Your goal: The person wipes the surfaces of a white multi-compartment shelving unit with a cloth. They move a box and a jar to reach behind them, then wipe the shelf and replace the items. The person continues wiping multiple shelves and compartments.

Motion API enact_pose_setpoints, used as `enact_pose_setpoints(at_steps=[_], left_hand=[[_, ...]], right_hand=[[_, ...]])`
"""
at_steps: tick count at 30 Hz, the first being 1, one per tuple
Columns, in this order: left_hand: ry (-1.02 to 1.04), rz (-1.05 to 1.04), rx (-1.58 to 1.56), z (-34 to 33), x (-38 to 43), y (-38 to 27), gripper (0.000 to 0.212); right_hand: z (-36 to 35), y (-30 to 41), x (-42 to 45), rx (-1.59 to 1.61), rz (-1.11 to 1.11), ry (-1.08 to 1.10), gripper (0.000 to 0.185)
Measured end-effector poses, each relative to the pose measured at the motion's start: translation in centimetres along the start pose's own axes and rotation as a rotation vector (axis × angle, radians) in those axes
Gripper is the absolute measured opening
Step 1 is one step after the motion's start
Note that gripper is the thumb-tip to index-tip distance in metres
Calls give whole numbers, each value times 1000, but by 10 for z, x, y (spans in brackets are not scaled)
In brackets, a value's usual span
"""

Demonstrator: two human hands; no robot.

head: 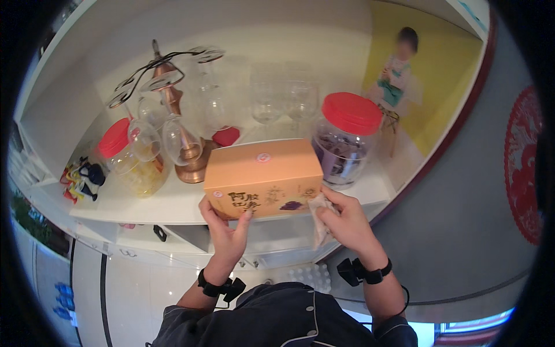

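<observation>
An orange cardboard box (263,167) bearing writing and a printed picture is held between both my hands at the front of a white shelf (182,210). My left hand (227,234) grips its lower left corner, the thumb on the front face. At the lower right corner, my right hand (347,217) holds the box together with a crumpled pale cloth (321,217), which hangs below the fingers. Just behind the box on the right stands a clear jar (342,152) with a red lid, with dark packets inside. Whether the box's underside touches the shelf is hidden.
Left of the box, a copper-coloured rack (173,97) carries hanging wine glasses (182,139). Beside it are a red-lidded jar (138,178) of yellowish contents and small figurines (82,178). Stemmed glasses (266,97) stand behind; a photo cutout of a person (392,82) is at right.
</observation>
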State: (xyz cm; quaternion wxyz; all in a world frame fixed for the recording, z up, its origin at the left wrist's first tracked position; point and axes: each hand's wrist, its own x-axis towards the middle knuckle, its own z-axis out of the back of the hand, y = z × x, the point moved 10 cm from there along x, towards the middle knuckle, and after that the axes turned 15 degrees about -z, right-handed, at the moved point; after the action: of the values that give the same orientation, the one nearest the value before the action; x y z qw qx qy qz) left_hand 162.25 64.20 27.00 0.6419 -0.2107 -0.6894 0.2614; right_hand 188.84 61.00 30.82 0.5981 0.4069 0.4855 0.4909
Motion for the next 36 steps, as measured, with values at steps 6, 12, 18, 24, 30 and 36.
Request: enact_pose_setpoints(at_steps=[6, 12, 18, 24, 30, 36], left_hand=[[54, 17, 21, -4, 2, -1, 82], [125, -60, 183, -3, 1, -1, 76], [178, -85, 273, -7, 4, -11, 77], [238, -111, 279, -5, 13, -12, 81], [332, 106, 30, -1, 27, 25, 76], [306, 41, 22, 0, 21, 6, 103]], right_hand=[[-3, -8, 5, 43, -23, 24, 59], [0, -15, 6, 40, -7, 9, 56], [10, -30, 10, 41, -24, -8, 53], [13, -33, 11, 12, -16, -37, 51], [12, -32, 12, 26, -28, -43, 50], [17, -39, 13, 21, -20, -54, 52]])
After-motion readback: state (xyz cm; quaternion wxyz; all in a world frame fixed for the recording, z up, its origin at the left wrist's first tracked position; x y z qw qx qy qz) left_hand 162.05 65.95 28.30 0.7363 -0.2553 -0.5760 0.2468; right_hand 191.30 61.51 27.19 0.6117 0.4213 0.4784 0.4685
